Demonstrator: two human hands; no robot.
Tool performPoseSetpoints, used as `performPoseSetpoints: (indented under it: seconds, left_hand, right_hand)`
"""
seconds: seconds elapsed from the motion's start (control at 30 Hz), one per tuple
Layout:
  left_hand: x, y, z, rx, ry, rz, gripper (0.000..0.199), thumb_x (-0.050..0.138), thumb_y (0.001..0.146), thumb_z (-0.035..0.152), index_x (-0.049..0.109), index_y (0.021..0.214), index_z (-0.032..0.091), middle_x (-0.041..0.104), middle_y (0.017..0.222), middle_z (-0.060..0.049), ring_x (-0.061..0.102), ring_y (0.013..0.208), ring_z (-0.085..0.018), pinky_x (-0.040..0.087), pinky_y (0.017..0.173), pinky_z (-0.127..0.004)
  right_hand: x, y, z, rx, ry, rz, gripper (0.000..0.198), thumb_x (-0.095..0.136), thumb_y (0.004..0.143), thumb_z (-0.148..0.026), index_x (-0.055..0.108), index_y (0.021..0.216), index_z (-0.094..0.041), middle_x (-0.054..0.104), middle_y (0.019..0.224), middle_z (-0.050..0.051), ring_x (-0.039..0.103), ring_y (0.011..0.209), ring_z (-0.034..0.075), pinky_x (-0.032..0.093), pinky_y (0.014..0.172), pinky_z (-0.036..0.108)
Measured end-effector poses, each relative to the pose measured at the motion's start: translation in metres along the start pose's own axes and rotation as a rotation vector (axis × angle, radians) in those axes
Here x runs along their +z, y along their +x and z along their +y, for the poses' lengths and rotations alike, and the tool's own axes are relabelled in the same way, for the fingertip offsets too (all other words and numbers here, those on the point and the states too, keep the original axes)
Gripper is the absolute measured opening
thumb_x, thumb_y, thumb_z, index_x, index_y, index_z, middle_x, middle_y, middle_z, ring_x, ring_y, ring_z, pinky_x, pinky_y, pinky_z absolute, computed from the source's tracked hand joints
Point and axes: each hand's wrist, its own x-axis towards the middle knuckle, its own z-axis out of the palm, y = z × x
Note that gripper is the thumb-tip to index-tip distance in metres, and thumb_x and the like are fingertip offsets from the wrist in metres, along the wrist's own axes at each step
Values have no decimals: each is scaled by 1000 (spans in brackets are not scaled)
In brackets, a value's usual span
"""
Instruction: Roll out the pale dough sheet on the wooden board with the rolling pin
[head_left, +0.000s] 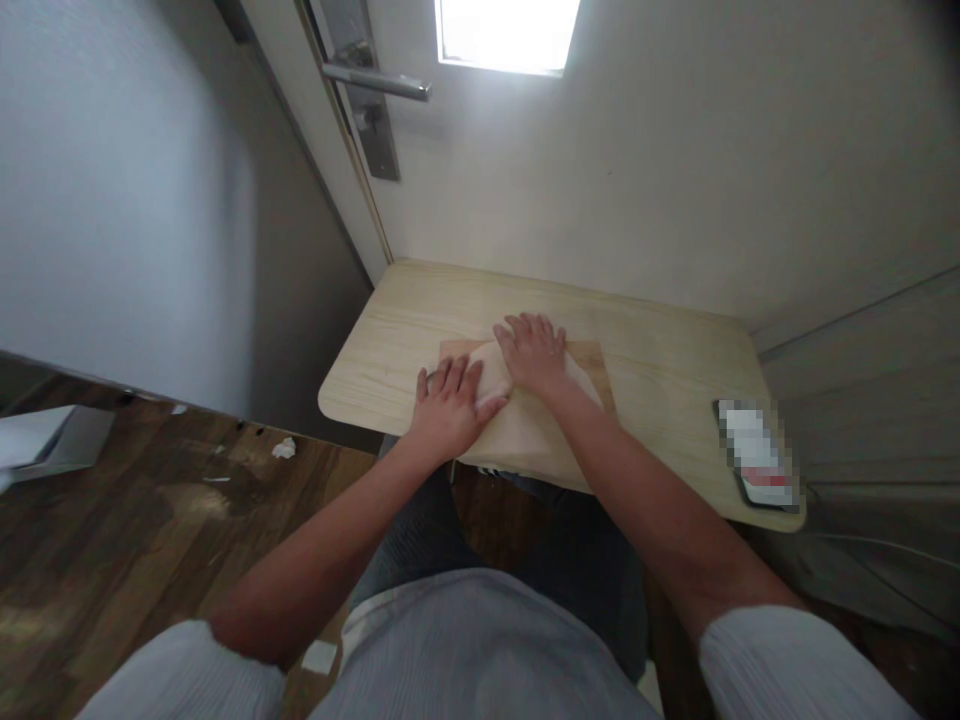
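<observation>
On a small light-wood table (660, 390) lies a brown square sheet (601, 372), with a pale, flat, rounded piece (491, 368) on top of it; its material I cannot make out. My left hand (448, 408) rests palm down over the left part of the pale piece, fingers spread and thumb pointing right. Slightly farther away, my right hand (535, 355) presses flat across its upper middle with the fingers stretched out. Neither hand grips anything. Both hands cover parts of the pale piece and the sheet.
A phone (757, 455) with a blurred screen lies near the table's right end. Behind the table stands a door with a metal handle (379, 80). At left are a light panel (150, 200), crumpled paper (284, 448) on the wood floor and a white box (56, 440).
</observation>
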Motion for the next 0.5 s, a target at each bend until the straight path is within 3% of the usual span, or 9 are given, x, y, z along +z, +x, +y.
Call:
performPoseSetpoints:
  seconds: [0.27, 0.5]
  left_hand:
    - [-5, -13, 15, 8, 17, 51, 75, 31, 99, 67, 38, 155, 18, 34, 164, -13, 27, 151, -35, 18, 121, -61]
    - [-5, -22, 24, 67, 7, 37, 77, 35, 99, 65, 34, 157, 14, 34, 163, -16, 26, 151, -37, 18, 121, -63]
  right_hand:
    - [3, -19, 13, -8, -48, 22, 51, 30, 106, -45, 52, 147, -26, 44, 157, 11, 33, 145, 34, 21, 117, 64]
    - [-2, -31, 25, 5, -94, -49, 53, 27, 105, -45, 47, 151, -28, 39, 161, 9, 29, 148, 37, 20, 116, 67]
